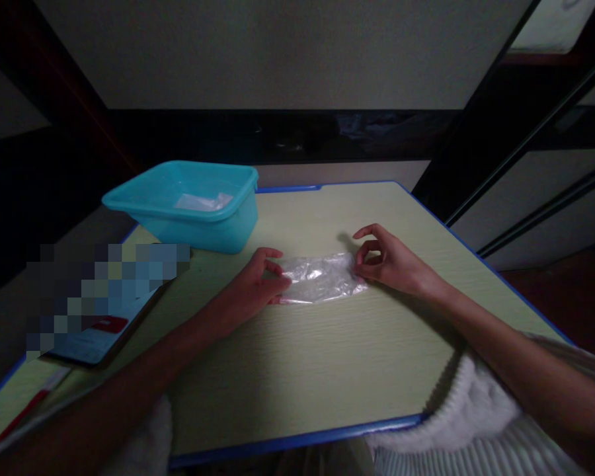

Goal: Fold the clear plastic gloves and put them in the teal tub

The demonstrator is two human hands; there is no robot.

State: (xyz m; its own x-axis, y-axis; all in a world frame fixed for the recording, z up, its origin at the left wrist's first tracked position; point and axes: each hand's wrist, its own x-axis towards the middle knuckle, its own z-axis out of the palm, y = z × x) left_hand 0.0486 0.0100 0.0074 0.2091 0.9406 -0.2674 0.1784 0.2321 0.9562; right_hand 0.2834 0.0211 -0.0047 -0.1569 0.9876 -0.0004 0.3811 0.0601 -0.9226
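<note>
Our left hand (258, 281) and right hand (389, 261) pinch opposite ends of the plastic bag (320, 277); it looks light, limp, slippery.

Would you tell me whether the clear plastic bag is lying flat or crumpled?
Flat: the plastic bag lies spread on the table, the left hand and right hand at its ends.

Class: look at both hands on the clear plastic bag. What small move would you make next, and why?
Probably fold one end over the other. The left hand and right hand each pinch an end of the clear plastic bag, which lies flat on the table.
</note>
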